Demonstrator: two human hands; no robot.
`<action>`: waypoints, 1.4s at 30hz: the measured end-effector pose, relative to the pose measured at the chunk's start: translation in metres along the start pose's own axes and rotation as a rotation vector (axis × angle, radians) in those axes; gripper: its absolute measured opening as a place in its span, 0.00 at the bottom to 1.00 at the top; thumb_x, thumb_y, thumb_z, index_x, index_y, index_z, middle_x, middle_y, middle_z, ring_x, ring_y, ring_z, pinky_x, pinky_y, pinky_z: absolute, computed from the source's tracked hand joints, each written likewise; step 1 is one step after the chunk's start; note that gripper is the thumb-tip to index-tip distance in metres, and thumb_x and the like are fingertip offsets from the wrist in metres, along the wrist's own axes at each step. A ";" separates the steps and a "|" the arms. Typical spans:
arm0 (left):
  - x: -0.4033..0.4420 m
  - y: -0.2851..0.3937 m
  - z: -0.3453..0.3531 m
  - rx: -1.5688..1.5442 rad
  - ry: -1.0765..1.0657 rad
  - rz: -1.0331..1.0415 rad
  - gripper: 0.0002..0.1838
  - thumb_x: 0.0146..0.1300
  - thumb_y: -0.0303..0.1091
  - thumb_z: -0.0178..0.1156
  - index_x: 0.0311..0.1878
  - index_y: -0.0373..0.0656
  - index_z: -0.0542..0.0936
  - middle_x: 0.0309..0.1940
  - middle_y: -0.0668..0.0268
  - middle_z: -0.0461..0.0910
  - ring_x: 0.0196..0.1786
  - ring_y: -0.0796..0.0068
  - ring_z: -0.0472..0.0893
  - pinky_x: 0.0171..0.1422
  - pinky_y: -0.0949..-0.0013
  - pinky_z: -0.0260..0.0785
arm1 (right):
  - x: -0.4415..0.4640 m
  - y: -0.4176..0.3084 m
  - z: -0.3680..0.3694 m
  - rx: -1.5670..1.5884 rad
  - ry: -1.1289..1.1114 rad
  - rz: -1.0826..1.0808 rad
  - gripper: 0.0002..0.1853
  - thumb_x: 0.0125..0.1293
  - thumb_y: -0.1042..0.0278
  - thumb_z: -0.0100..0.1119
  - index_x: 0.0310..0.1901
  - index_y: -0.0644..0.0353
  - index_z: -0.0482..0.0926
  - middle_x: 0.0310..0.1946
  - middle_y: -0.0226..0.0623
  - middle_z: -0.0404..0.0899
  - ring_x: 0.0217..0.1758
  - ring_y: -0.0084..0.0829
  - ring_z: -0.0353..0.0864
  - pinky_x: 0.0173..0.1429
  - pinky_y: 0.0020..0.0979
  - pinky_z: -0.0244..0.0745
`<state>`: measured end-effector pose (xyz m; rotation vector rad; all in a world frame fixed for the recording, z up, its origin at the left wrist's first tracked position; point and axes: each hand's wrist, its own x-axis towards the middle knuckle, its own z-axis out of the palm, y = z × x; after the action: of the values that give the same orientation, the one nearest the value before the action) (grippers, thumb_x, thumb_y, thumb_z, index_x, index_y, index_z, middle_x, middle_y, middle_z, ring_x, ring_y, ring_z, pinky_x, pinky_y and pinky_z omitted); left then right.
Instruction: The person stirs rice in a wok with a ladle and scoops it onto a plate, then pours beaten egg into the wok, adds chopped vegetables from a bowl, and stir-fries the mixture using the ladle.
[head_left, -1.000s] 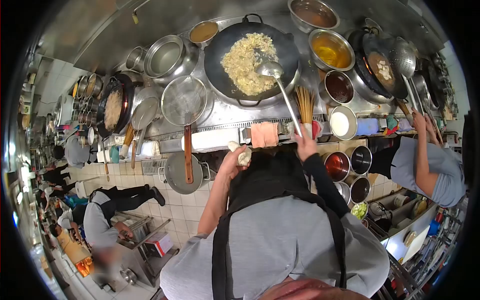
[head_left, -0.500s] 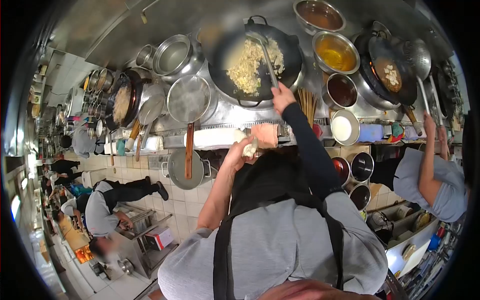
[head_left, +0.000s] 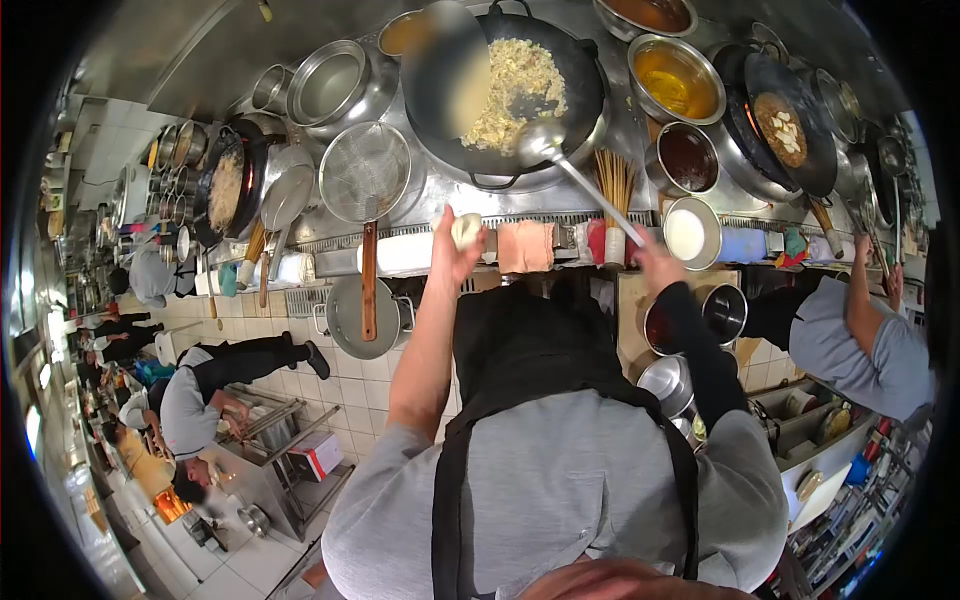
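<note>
The ladle (head_left: pixel 543 143) sits nearer; right hand (head_left: pixel 658 264) closed round it, left hand (head_left: pixel 456 255) loosely gripping, seemingly, cloth (head_left: pixel 465 231).

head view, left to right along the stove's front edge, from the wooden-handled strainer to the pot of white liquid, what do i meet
wooden-handled strainer, left hand, orange cloth, bamboo brush, pot of white liquid

The person wears a heathered grey shirt (head_left: pixel 560 450) with short, loose sleeves and a fine seam line across the chest, at the lower centre of the frame. A black apron (head_left: pixel 525 345) covers the waist, its two wide black straps (head_left: pixel 450 510) running over the shirt. A close-fitting black arm sleeve (head_left: pixel 705 350) covers the right forearm; the left forearm (head_left: pixel 425 340) is bare.
</note>
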<state>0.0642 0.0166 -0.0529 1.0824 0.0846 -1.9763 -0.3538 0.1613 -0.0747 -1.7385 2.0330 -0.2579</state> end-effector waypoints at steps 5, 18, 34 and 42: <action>0.089 0.019 0.051 0.388 0.040 0.001 0.19 0.75 0.54 0.57 0.48 0.47 0.77 0.36 0.64 0.80 0.34 0.68 0.81 0.29 0.65 0.78 | 0.123 -0.030 0.001 0.212 0.201 0.055 0.29 0.71 0.57 0.57 0.73 0.44 0.70 0.45 0.55 0.85 0.49 0.56 0.84 0.52 0.50 0.78; 0.135 -0.008 0.041 0.497 0.075 -0.083 0.09 0.68 0.35 0.60 0.44 0.44 0.72 0.32 0.59 0.78 0.29 0.64 0.81 0.25 0.70 0.75 | -0.011 -0.167 -0.028 0.229 -0.028 -0.032 0.26 0.71 0.68 0.57 0.68 0.69 0.69 0.48 0.62 0.82 0.50 0.57 0.84 0.54 0.48 0.79; -0.007 -0.041 -0.001 0.448 0.063 -0.101 0.09 0.69 0.35 0.57 0.48 0.45 0.73 0.28 0.61 0.77 0.25 0.65 0.80 0.26 0.67 0.72 | 0.007 -0.193 -0.069 0.293 -0.007 -0.032 0.26 0.69 0.65 0.61 0.65 0.71 0.72 0.40 0.59 0.84 0.46 0.56 0.84 0.52 0.43 0.79; -0.028 0.039 0.077 0.225 -0.020 -0.235 0.07 0.67 0.34 0.59 0.44 0.45 0.73 0.31 0.59 0.78 0.26 0.66 0.79 0.24 0.69 0.73 | -0.050 -0.247 -0.200 0.313 -0.375 0.077 0.24 0.66 0.67 0.62 0.63 0.65 0.75 0.42 0.55 0.84 0.47 0.54 0.84 0.55 0.44 0.78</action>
<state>0.0484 -0.0227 0.0279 1.2427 -0.0241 -2.2486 -0.2197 0.1340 0.2164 -1.3941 1.6822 -0.1954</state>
